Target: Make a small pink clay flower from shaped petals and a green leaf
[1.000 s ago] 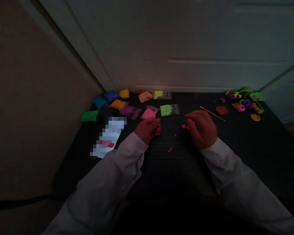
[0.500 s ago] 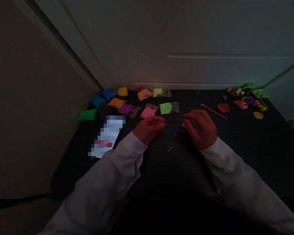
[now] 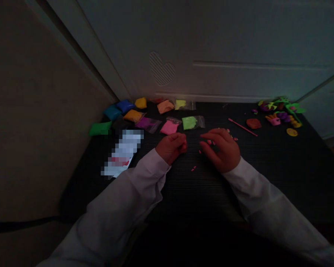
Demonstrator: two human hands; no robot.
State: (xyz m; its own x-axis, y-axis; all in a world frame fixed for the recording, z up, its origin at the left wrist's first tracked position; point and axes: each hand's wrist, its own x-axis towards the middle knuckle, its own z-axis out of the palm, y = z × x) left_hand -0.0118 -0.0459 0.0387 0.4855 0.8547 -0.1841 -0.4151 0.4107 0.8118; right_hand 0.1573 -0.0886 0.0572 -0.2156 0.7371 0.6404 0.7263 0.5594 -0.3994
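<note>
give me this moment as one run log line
left hand: curled shut, contents hidden | right hand: open, near pink scraps | table: pink scraps between hands | pink bag: beyond left hand

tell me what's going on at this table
The person's left hand is curled shut just in front of a pink bag; whether it holds anything is hidden. Their right hand is open, thumb and fingers apart, beside small pink pieces on the dark table. A pink stick lies beyond it, to the right.
</note>
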